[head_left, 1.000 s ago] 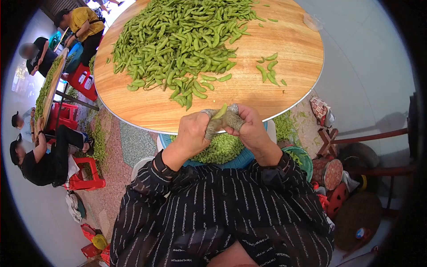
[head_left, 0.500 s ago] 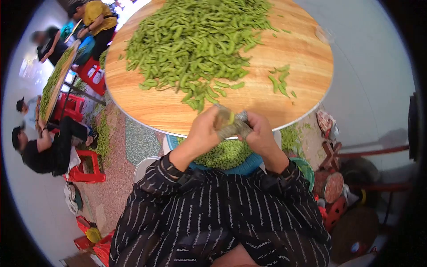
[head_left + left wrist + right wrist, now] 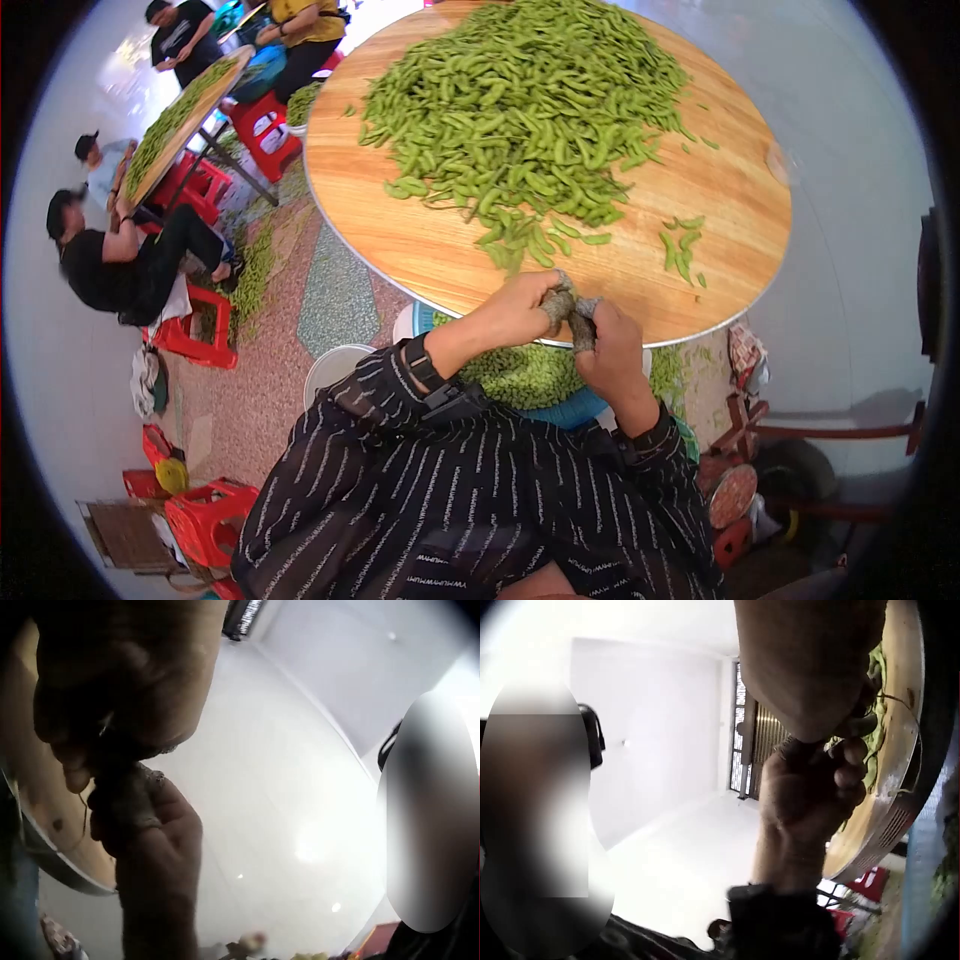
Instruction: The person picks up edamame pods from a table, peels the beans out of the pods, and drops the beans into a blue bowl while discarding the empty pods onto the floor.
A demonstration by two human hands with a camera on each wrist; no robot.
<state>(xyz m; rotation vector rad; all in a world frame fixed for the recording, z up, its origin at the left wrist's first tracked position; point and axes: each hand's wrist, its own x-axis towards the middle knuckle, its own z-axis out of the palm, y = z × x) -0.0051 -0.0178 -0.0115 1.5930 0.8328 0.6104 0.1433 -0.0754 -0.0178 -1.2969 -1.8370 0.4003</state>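
Note:
Just over the near edge of a round wooden table (image 3: pixel 410 240), my left hand (image 3: pixel 520 308) and right hand (image 3: pixel 612 350) meet fingertip to fingertip. Grey covers (image 3: pixel 559 306) wrap several fingers and thumbs. Both hands have curled fingers, pinching at a green soybean pod that they now hide. From the hands a thin strand (image 3: pixel 919 735) hangs in a curve in the right wrist view. Below them, shelled green beans (image 3: pixel 525 372) fill a blue basin (image 3: pixel 575 412). A large heap of pods (image 3: pixel 520 110) covers the table's far middle.
A few pods (image 3: pixel 683 250) lie apart on the table's right. A white bucket (image 3: pixel 335 370) stands at left. Pods (image 3: pixel 255 280) litter the floor. Several people sit or stand around another table (image 3: pixel 180 125) with red stools (image 3: pixel 265 135). A wooden frame (image 3: pixel 740 420) stands at right.
The head view has turned left, so table and hands appear farther right and lower. The pod seen between the fingers earlier is now hidden. Both hands stay together.

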